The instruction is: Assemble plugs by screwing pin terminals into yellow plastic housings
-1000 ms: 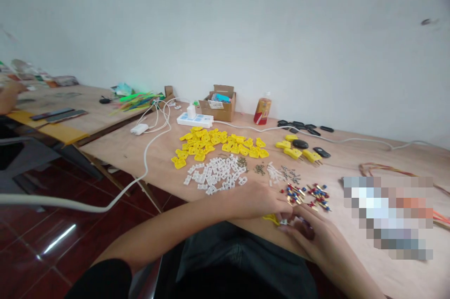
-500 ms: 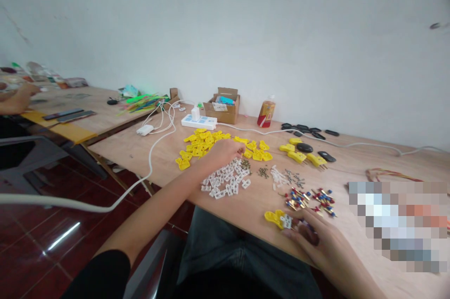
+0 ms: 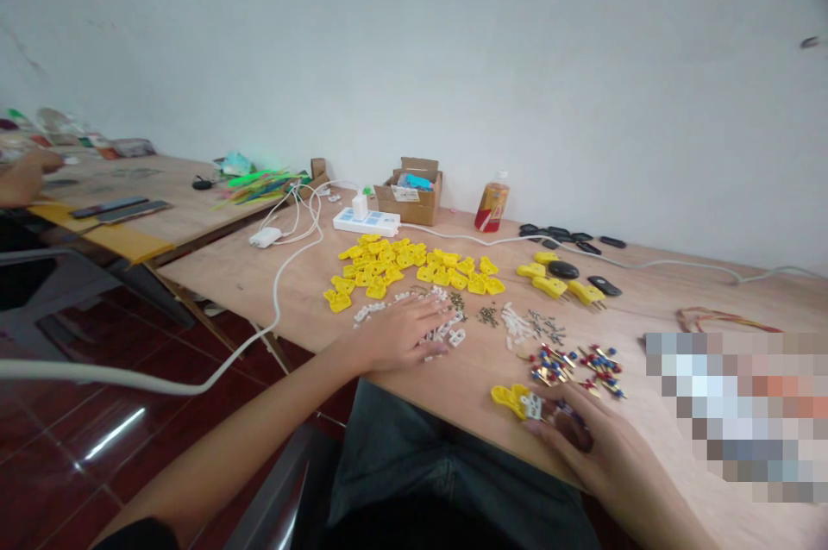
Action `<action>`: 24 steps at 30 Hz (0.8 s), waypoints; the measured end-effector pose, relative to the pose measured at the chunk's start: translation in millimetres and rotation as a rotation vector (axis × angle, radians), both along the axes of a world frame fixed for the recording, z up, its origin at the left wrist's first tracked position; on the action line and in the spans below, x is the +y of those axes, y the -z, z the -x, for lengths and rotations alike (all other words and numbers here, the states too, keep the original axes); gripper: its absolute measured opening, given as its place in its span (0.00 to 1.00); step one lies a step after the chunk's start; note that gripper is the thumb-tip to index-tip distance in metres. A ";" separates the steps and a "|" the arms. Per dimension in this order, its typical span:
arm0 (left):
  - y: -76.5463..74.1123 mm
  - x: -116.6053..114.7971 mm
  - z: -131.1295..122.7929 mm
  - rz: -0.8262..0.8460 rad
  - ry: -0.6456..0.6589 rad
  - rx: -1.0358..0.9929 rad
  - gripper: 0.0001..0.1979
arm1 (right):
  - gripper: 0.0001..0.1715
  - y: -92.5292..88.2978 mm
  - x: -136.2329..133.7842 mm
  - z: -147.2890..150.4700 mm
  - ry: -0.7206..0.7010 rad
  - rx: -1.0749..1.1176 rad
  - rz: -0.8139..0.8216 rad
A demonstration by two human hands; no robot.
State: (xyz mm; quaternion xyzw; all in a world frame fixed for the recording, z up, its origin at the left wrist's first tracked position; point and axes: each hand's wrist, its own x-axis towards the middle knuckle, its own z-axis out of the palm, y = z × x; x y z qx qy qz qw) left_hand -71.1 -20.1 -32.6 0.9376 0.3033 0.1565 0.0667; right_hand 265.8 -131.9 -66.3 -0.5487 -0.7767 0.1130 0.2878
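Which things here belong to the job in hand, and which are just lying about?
Job: right hand at yellow plastic housing with white insert; left hand over small white plastic pieces; red-and-blue brass pins.
Lying about: brown cardboard box, orange plastic bottle, white power strip.

A power strip (image 3: pixel 366 223) was set by the table's (image 3: pixel 220 261) back edge, with a box (image 3: pixel 414 203) and bottle (image 3: pixel 492 205) to its right and plastic parts (image 3: pixel 405 259) laid before it.

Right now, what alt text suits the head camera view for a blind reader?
A person's left hand spreads over small white plastic parts on a plywood table; the right hand touches a yellow plastic piece beside colored wire terminals.
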 end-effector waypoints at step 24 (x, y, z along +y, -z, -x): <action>-1.3 -10.6 -2.0 0.004 0.169 -0.015 0.33 | 0.16 0.7 -0.6 0.9 0.029 -0.022 0.019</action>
